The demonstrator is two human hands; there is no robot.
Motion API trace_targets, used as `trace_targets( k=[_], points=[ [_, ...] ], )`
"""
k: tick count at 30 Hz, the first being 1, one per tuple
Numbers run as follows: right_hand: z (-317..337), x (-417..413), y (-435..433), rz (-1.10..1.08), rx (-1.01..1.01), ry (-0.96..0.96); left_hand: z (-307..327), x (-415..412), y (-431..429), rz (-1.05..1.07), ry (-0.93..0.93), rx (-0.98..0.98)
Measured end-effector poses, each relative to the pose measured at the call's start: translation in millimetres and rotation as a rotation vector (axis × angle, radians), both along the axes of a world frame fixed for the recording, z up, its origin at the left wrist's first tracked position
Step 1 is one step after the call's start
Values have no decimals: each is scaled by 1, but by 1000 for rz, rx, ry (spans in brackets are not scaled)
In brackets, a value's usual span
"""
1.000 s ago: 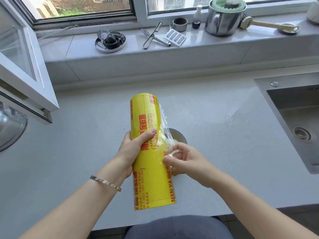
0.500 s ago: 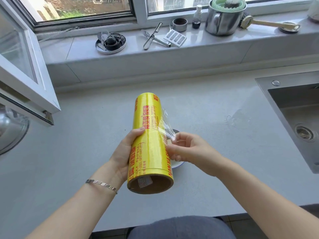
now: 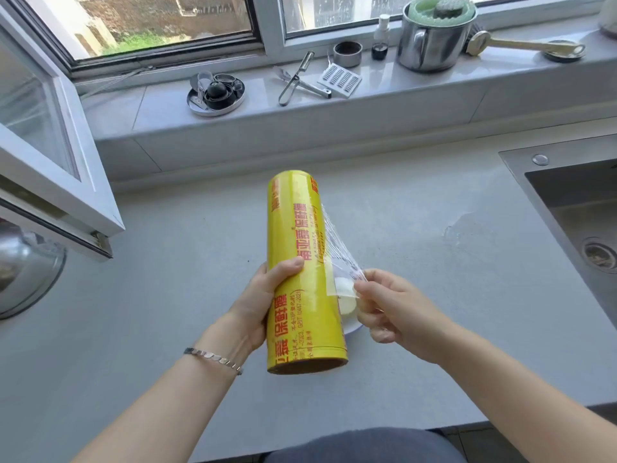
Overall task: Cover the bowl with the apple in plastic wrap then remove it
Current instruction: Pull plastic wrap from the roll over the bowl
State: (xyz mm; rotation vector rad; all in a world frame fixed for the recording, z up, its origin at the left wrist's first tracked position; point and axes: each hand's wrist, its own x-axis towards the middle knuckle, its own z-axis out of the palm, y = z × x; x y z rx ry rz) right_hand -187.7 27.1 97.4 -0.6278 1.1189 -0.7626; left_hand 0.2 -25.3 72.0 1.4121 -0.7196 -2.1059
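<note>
1. The left hand [image 3: 257,302] grips the yellow plastic wrap roll [image 3: 300,269], thumb across its front, above the counter [image 3: 167,295].
2. The right hand [image 3: 397,312] pinches the clear film [image 3: 337,255]; it stretches off the roll's right side.
3. The bowl [image 3: 354,328] sits on the counter behind the roll, mostly hidden; pale pieces inside are probably the apple [image 3: 345,289].

Layout, countertop [image 3: 167,295]:
Plastic wrap roll [image 3: 300,272] over bowl [image 3: 354,327], centre; sink [image 3: 584,195] right; windowsill [image 3: 417,85] behind, bearing pot [image 3: 430,45], peeler [image 3: 293,81].
</note>
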Motion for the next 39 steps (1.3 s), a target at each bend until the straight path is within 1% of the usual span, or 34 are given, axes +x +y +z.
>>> trace_targets(
  k=[3, 6, 9, 11, 14, 17, 19, 23, 28, 30, 32, 34, 36, 38, 39],
  points=[
    [-4, 0, 0, -25, -42, 92, 0, -3, -1, -24, -16, -101],
    [-14, -3, 0, -166, -106, 237, 2, -15, -5, -39, -122, -149],
    [-33, -16, 2, -333, -116, 345, -4, -36, -11, -59, -351, -276],
    [-52, -29, 4, -419, -92, 409, -13, -49, -15, -123, -530, -378],
    [-85, -40, 9, -453, -65, 502, -23, -65, -18, -247, -754, -449],
    [-116, -38, 13, -459, -16, 545, -28, -76, -18, -369, -973, -491],
    [-132, -31, 15, -445, 0, 563, -32, -76, -16, -401, -1059, -487],
    [-149, -12, 19, -408, 13, 586, -40, -71, -9, -438, -1132, -488],
    [-163, 14, 20, -436, 92, 538, -43, -68, -11, -490, -1175, -537],
    [-165, 19, 18, -433, 131, 475, -43, -64, -15, -518, -1183, -554],
    [-165, 17, 16, -461, 209, 333, -42, -60, -19, -547, -1189, -564],
    [-163, 11, 16, -432, 255, 285, -42, -58, -22, -569, -1194, -569],
    [-162, 3, 17, -370, 260, 373, -42, -57, -24, -581, -1196, -576],
    [-157, -2, 15, -453, 213, 466, -42, -56, -24, -591, -1195, -584],
    [-151, -1, 14, -512, 191, 445, -42, -56, -24, -593, -1192, -586]
  ],
)
